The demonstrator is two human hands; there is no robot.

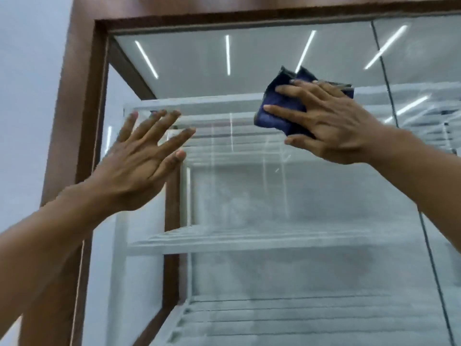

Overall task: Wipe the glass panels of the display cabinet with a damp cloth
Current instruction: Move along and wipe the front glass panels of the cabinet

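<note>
A tall display cabinet with a brown wooden frame (74, 121) fills the view. Its front glass panel (262, 196) looks hazy, with faint vertical streaks. My right hand (331, 121) presses a folded dark blue cloth (274, 106) flat against the upper part of the glass, fingers spread over it. My left hand (144, 156) is raised near the left side of the panel, fingers apart, holding nothing; whether it touches the glass I cannot tell.
Glass shelves (224, 243) sit inside the cabinet at several heights. A dark vertical seam (389, 96) divides this panel from the one to the right. Ceiling light strips reflect in the top. A pale wall (30, 71) lies to the left.
</note>
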